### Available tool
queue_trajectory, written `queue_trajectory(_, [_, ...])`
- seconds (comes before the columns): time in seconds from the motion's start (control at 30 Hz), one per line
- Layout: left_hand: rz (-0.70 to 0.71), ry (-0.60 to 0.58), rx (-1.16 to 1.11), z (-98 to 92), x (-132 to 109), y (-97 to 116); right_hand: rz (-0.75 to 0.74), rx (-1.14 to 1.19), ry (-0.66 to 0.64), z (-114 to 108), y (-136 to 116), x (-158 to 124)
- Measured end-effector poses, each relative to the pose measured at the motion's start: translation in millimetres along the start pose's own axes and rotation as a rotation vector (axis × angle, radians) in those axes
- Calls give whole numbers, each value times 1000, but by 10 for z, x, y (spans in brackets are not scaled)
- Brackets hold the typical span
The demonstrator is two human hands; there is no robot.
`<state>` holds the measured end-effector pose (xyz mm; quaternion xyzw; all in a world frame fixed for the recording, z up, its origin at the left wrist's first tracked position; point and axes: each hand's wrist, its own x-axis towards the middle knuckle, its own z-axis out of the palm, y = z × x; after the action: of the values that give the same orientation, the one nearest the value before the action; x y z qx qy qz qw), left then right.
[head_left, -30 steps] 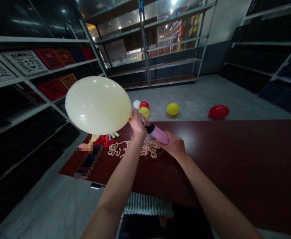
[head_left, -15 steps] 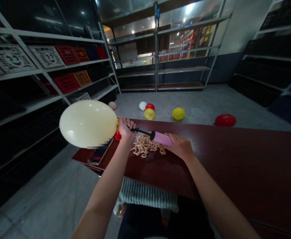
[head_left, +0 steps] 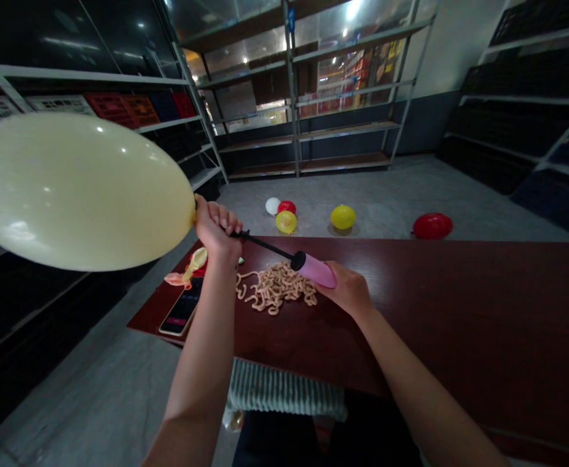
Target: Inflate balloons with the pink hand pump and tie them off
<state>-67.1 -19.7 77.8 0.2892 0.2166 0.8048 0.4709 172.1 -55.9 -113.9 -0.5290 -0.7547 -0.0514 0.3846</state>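
A large pale yellow balloon (head_left: pixel 85 194) reaches out to the left edge, its neck held in my closed left hand (head_left: pixel 215 226). From that hand a hand balloon pump (head_left: pixel 316 269) runs right: a thin black rod enters a pink barrel with a black collar. My right hand (head_left: pixel 347 288) is wrapped round the barrel's far end. The join between balloon neck and pump is hidden by my left fingers. Below the pump, a heap of beige, curly, worm-like pieces (head_left: pixel 282 285) lies on the dark red table (head_left: pixel 440 311).
A phone (head_left: pixel 182 311) and limp uninflated balloons (head_left: pixel 190 267) lie at the table's left end. Beyond it, yellow (head_left: pixel 343 217), red (head_left: pixel 433 226) and white (head_left: pixel 273 206) balloons rest on the floor. Metal shelves (head_left: pixel 291 97) stand behind. A ribbed grey-green cloth (head_left: pixel 287 389) is at the near edge.
The balloon has grown much bigger and shifted left and up. My left hand has moved left and up, and more of the black rod shows. My right hand has barely moved.
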Motion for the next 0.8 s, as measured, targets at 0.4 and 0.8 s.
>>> queue_trajectory(0.4, [-148,-216,51,744,-168,-1130,275,-56,92,77,152,41])
queue_trajectory(0.8, [-296,-107,41,321,-199,-1424,216,-156,44,101,155,66])
